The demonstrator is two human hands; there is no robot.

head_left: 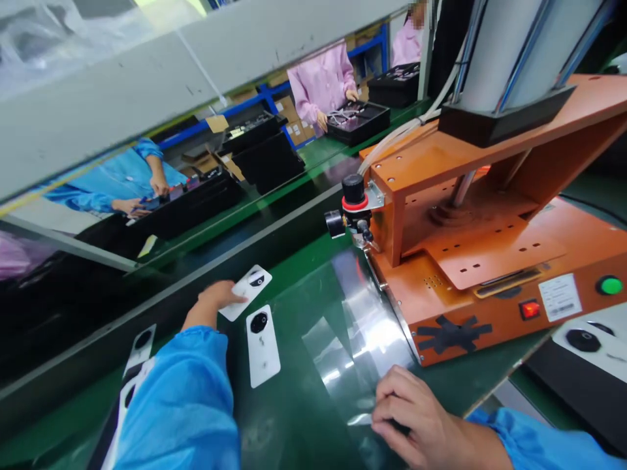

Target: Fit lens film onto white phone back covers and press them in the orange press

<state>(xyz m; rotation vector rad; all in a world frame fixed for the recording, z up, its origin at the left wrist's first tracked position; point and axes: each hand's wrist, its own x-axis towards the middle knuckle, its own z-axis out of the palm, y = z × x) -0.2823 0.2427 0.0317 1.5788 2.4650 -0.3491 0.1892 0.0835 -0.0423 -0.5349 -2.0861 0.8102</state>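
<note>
My left hand (218, 299) is closed on a white phone back panel (249, 287) with a dark camera circle, its thumb lying over the surface. Just right of it, a second white panel (263, 356) lies on the green table (289, 418). Near the lower right, my right hand (409, 414) has its fingers curled together around the end of a small shiny clear piece (360, 420). Clear film sheets (333, 359) lie flat between my hands, up against the orange machine (455, 320).
More white panels (142, 346) stand at the left behind my sleeve. Another panel (595, 346) rests on a black box at the right edge. Beyond the rail (196, 287), people in blue and pink sleeves handle black trays (357, 124).
</note>
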